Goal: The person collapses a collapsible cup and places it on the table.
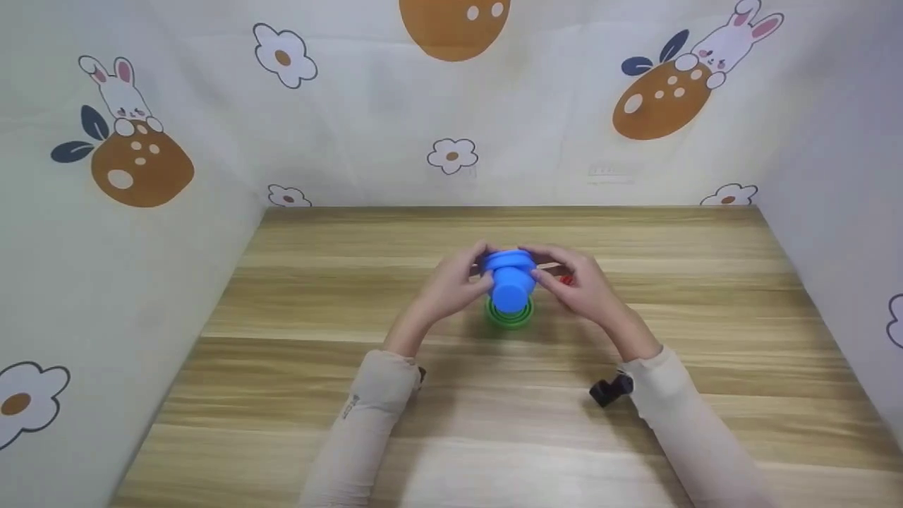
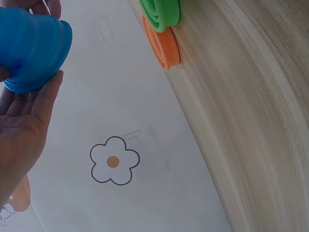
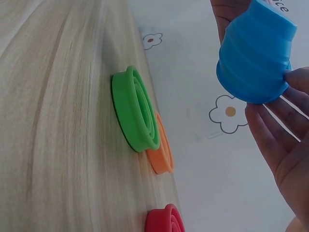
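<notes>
Both hands hold a blue collapsible cup (image 1: pixel 509 289) above the table, its ribbed wall drawn out and its narrow base facing the head camera. My left hand (image 1: pixel 455 283) grips its left side near the wide rim, thumb on the near side. The right hand (image 1: pixel 582 286) pinches the opposite side, with fingers spread under the rim in the right wrist view. Below stands a green collapsible cup (image 3: pixel 131 108), folded flat into rings. Just past it lies an orange flattened cup (image 3: pixel 161 150), hidden in the head view.
A red flattened cup (image 3: pixel 164 221) lies to the right, mostly behind the right hand in the head view. The wooden table (image 1: pixel 338 282) meets a patterned wall covering (image 1: pixel 353 141) at the back. Black wrist cameras (image 1: pixel 611 389) sit at the sleeves.
</notes>
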The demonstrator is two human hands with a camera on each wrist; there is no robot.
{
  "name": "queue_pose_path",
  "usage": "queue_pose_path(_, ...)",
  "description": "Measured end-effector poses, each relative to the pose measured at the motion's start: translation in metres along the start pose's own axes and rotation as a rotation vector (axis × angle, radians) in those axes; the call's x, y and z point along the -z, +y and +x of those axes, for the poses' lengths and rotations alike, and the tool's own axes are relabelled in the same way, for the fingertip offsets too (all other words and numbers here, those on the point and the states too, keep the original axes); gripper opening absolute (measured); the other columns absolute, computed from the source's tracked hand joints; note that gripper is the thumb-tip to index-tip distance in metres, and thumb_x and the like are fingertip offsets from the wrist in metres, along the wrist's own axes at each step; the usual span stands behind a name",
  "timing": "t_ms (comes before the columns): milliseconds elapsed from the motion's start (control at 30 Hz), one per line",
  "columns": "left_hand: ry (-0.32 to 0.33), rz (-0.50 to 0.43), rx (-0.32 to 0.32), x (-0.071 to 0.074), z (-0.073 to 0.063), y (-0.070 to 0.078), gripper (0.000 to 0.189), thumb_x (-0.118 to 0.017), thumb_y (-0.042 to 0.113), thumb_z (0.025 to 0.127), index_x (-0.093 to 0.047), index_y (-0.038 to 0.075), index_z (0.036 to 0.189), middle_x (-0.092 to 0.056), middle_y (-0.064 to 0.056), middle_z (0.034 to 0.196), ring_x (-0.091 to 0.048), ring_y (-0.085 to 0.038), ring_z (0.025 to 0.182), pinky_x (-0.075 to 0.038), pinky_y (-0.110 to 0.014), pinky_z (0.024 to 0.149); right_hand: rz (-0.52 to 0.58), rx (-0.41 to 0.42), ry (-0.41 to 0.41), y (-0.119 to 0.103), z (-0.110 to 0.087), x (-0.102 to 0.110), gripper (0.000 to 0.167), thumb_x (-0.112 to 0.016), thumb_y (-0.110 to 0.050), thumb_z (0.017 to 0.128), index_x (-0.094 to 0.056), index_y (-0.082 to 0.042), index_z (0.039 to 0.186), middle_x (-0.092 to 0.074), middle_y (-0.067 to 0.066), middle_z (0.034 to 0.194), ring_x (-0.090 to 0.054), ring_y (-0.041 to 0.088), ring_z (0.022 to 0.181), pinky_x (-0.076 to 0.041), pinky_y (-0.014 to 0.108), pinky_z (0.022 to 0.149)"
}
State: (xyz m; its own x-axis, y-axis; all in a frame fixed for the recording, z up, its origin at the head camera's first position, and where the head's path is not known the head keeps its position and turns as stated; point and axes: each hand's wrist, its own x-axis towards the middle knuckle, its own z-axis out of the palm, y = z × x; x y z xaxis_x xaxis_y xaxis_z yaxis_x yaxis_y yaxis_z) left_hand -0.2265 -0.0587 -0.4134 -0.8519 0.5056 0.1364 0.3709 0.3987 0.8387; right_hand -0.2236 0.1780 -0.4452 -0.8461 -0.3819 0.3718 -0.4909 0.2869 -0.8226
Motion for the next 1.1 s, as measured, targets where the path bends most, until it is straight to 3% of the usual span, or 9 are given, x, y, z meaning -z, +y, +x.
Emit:
queue_pose_path(167, 0.005, 0.002, 0.017, 0.0011, -0.0009, 0.0007, 0.028, -0.055, 0.005, 0.095, -0.056, 0.002, 0.123, -0.063, -0.016, 0.129, -0.059, -0.03, 0.127, -0.05, -0.045, 0.108, 0.021, 0.003, -0.016, 0.0005, -0.0005, 0.0002, 0.038, -0.063, -0.009, 0.097, -0.061, -0.005, 0.134, -0.068, 0.013, 0.129, -0.065, 0.026, 0.116, -0.058, 0.02, 0.087)
queue_pose_path(533, 0.02, -0.008, 0.007, 0.001, -0.002, 0.0006, 0.028, -0.054, 0.004, 0.094, -0.056, 0.0, 0.122, -0.063, -0.017, 0.129, -0.058, -0.031, 0.128, -0.049, -0.044, 0.109, 0.063, 0.016, -0.038, 0.0017, -0.0032, 0.0018, 0.04, -0.062, -0.008, 0.097, -0.059, -0.007, 0.137, -0.066, 0.011, 0.132, -0.063, 0.027, 0.118, -0.057, 0.02, 0.091)
queue_pose_path(700, 0.03, -0.028, -0.02, 0.0006, -0.0024, -0.0007, 0.028, -0.053, 0.002, 0.094, -0.056, -0.002, 0.122, -0.063, -0.019, 0.128, -0.058, -0.031, 0.127, -0.048, -0.044, 0.109, 0.095, 0.036, -0.037, 0.004, -0.0034, 0.0014, 0.04, -0.063, -0.003, 0.095, -0.059, -0.003, 0.136, -0.066, 0.016, 0.131, -0.064, 0.026, 0.117, -0.057, 0.021, 0.092)
queue_pose_path(967, 0.041, -0.036, -0.019, 0.0002, -0.0018, -0.002, 0.028, -0.053, 0.001, 0.094, -0.055, -0.002, 0.122, -0.063, -0.019, 0.128, -0.058, -0.031, 0.127, -0.048, -0.044, 0.11, 0.119, 0.012, -0.014, 0.0034, -0.0034, 0.002, 0.039, -0.064, -0.004, 0.094, -0.059, 0.0, 0.133, -0.065, 0.018, 0.129, -0.064, 0.008, 0.114, -0.058, 0.021, 0.09)
queue_pose_path(1100, 0.044, -0.029, -0.016, 0.0002, -0.0017, -0.0015, 0.028, -0.053, 0.001, 0.094, -0.056, -0.003, 0.121, -0.063, -0.02, 0.128, -0.058, -0.031, 0.127, -0.048, -0.043, 0.11, 0.124, 0.015, -0.007, 0.003, -0.0033, 0.0017, 0.039, -0.065, -0.004, 0.094, -0.06, 0.001, 0.132, -0.066, 0.02, 0.127, -0.064, 0.007, 0.112, -0.058, 0.022, 0.09)
